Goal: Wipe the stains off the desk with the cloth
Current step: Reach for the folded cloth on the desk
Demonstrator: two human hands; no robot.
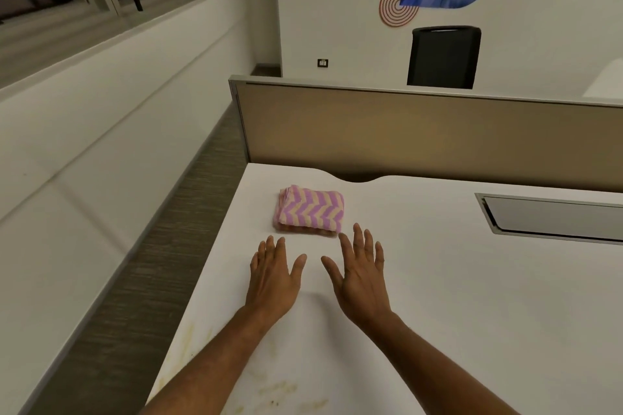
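Nearest, along the front left edge of the white desk [472, 296]: yellowish stains [279, 387], not yet wiped. Further in, left hand [273, 276] spread wide, fingers straight, holding nothing. Just beyond the fingertips, folded pink-and-cream zigzag cloth [310, 209], lying flat on the desk. To the right, right hand [360, 280] also wide and empty, fingertips close to the cloth's near corner, contact unclear. Far right, cable hatch [553, 216], closed. Probably the very first step: reaching for the cloth. Next, grasp it, carry it back to the near stains, press and rub.
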